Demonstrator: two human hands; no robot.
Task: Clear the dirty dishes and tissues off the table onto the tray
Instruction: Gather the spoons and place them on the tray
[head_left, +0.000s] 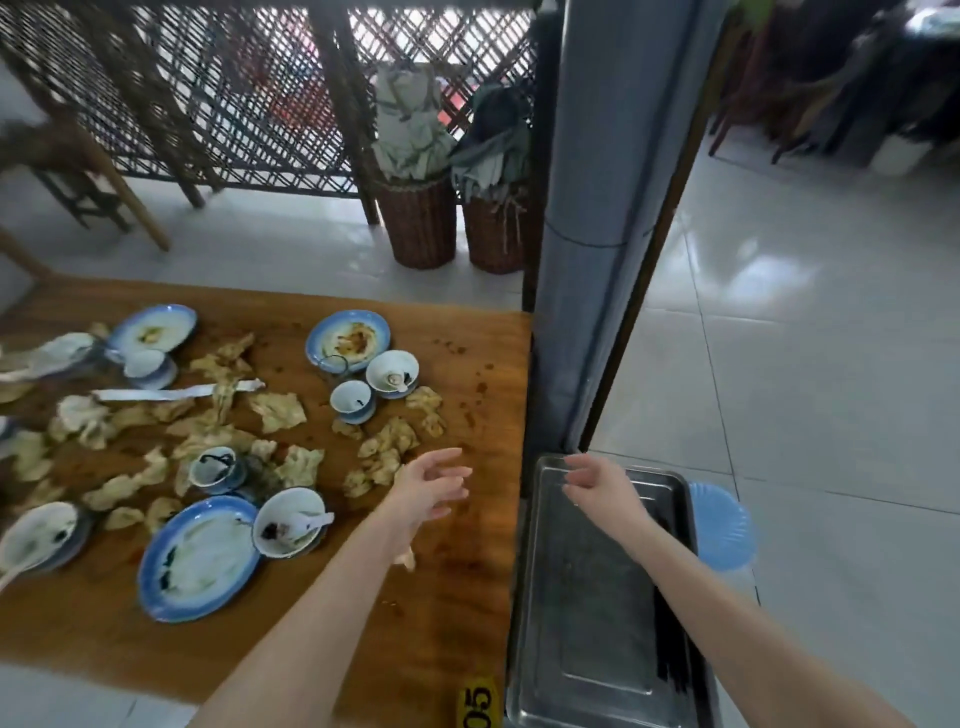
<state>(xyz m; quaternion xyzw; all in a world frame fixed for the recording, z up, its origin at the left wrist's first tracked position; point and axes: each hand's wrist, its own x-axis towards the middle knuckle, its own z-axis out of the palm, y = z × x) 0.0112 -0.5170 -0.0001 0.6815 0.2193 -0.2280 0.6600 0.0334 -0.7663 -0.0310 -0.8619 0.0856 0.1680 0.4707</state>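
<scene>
A wooden table (457, 597) carries several dirty blue-rimmed plates, among them a large plate (197, 561) near me and a far plate (348, 340), plus bowls (290, 522) (392, 373) holding white spoons, cups (353, 401) (215, 469) and several crumpled stained tissues (387, 452). A steel tray (597, 597) sits off the table's right edge with dark chopsticks (670, 644) in it. My left hand (428, 488) hovers over the table beside the tissues, fingers relaxed, holding nothing. My right hand (597, 483) hangs over the tray's far end, fingers loosely bent and empty.
A blue stool (724, 525) stands under the tray. A grey pillar (597, 223) rises just beyond it. Two wicker baskets (421, 223) with cloths stand by a lattice screen. A yellow number tag (478, 709) marks the table's near edge. Tiled floor spreads to the right.
</scene>
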